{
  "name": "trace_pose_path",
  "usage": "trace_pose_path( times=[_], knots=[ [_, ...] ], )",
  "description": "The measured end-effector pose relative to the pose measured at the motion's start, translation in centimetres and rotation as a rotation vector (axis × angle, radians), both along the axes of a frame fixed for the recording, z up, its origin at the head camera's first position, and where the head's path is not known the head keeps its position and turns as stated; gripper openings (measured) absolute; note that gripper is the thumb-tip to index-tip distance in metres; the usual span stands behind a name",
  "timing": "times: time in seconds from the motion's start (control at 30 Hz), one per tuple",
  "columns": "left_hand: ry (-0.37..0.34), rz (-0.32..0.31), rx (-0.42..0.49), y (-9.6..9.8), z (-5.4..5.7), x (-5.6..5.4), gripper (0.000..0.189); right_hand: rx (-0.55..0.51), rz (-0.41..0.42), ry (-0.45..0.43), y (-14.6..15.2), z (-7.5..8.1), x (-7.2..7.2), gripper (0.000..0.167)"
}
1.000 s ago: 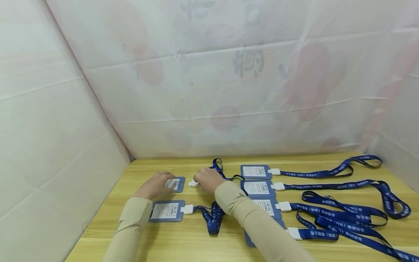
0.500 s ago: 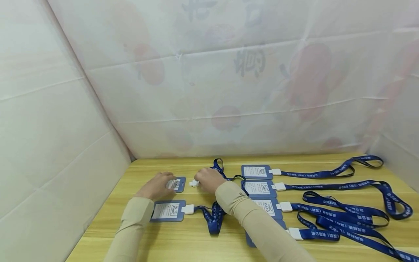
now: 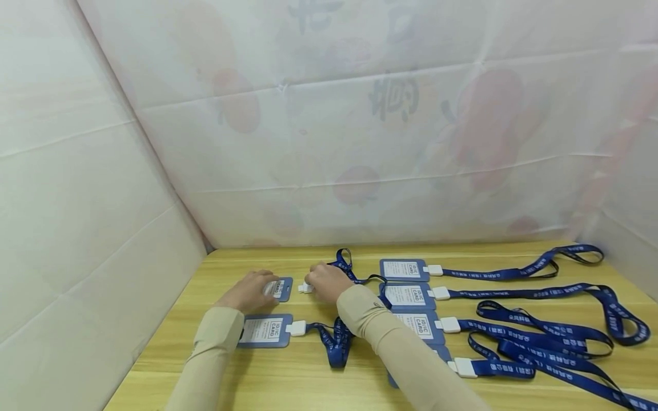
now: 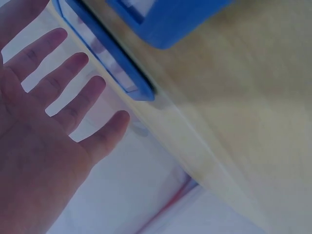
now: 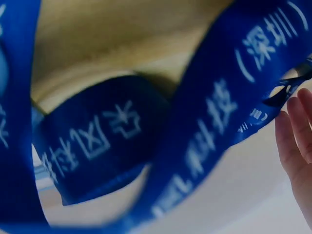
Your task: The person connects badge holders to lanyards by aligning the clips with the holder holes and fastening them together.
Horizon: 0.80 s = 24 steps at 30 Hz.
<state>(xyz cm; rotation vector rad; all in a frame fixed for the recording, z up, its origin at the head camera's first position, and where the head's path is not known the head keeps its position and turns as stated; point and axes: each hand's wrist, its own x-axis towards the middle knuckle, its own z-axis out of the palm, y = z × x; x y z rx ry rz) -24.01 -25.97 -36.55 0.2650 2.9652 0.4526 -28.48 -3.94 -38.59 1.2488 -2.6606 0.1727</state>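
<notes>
My left hand (image 3: pixel 252 291) is at the left end of a blue ID badge holder (image 3: pixel 284 289) on the table and covers part of it. In the left wrist view its fingers are spread and nearly straight beside that holder (image 4: pixel 105 58). To the right, my right hand (image 3: pixel 329 282) pinches the white clip (image 3: pixel 304 288) of a blue lanyard, a small gap away from the holder's slot. Loops of printed lanyard strap (image 5: pixel 97 131) fill the right wrist view; a few fingers (image 5: pixel 287 146) show at its edge, the thumb hidden.
Below the hands lies another badge holder (image 3: pixel 264 331) joined to a white clip (image 3: pixel 297 328) and a bunched lanyard (image 3: pixel 336 345). On the right, several badges such as the top one (image 3: pixel 403 269) lie stacked in a column, their lanyards (image 3: pixel 514 274) stretched rightward. White cloth walls (image 3: pixel 360 142) enclose the table.
Both hands stay almost where they were, at the holder and the clip. The whole scene has shifted very slightly to the right in the head view.
</notes>
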Motion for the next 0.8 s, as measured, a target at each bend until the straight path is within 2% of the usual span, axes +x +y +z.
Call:
trace_pose_path(
  times=[0.43,0.8],
  knots=[
    [-0.016,0.002,0.031,-0.3,-0.7,-0.3,0.054,-0.021,0.011,-0.029,0.0,-1.3,-0.7,0.024],
    [-0.019,-0.016,0.016,-0.1,-0.5,-0.4,0.053,0.021,0.002,-0.043,-0.4,-0.9,-0.5,0.026]
  ],
)
